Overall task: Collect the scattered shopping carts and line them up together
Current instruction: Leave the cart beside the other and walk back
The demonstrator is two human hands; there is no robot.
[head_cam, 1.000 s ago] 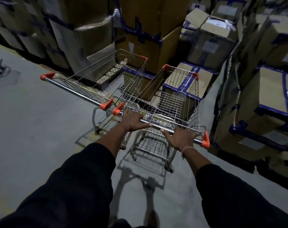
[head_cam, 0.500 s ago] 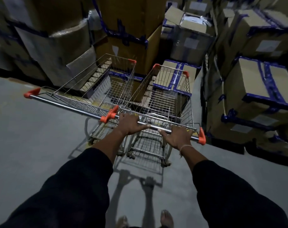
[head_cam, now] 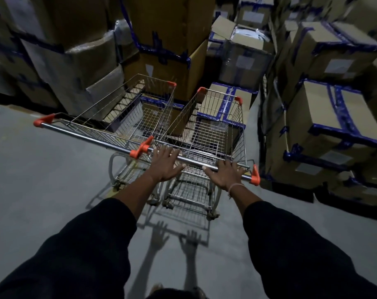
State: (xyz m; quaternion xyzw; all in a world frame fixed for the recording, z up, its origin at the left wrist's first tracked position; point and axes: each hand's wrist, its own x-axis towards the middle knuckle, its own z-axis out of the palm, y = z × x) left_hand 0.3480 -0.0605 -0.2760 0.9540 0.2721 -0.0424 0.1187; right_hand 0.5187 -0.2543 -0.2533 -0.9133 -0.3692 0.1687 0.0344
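Two wire shopping carts with orange handle caps stand side by side, noses against stacked boxes. The left cart (head_cam: 127, 117) has its handle bar (head_cam: 86, 134) free. The right cart (head_cam: 217, 126) sits close beside it, and their handles nearly form one line. My left hand (head_cam: 165, 164) lies on the right cart's handle bar (head_cam: 196, 162) near its left end, fingers spread and straight. Over the right end of the same bar rests my right hand (head_cam: 224, 174), fingers extended rather than wrapped.
Taped cardboard boxes (head_cam: 168, 52) are stacked right in front of the carts. More boxes on pallets (head_cam: 334, 117) wall off the right side. Grey concrete floor (head_cam: 43, 190) stretches to the left and behind me.
Both hands gripped the right cart's handle before; now the fingers are spread open on it. The right cart has drawn level with the left cart, closer to the boxes.
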